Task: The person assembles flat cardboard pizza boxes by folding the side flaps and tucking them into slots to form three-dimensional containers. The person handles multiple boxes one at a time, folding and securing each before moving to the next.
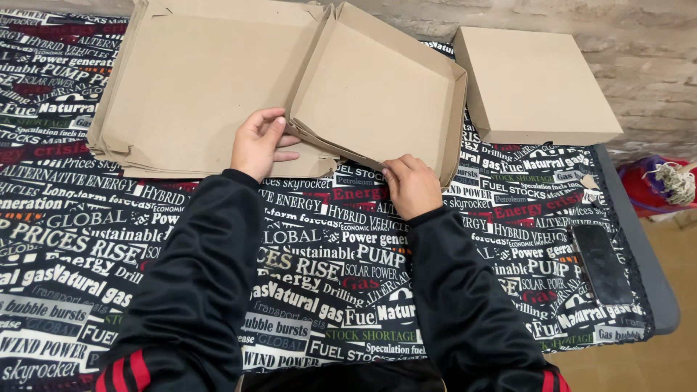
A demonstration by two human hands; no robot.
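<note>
- The table [639, 239], under a dark printed cloth [327, 290], fills most of the view; its right edge runs near a stone wall [639, 65], and the cloth in front of the arms lies bare.
- A stack of flat cardboard sheets [181, 94] covers the far left, reaching the cloth's back edge.
- A half-folded cardboard box [377, 94] sits tilted against that stack, walls raised.
- A closed cardboard box [534, 83] stands just right of it, apart from the hands.
- The left hand [258, 141] grips the half-folded box's near left corner, fingers curled.
- The right hand [410, 181] pinches its near front wall.
- A dark phone [601, 263] lies near the right edge.
- A coil of twine [677, 181] rests beyond the table.
</note>
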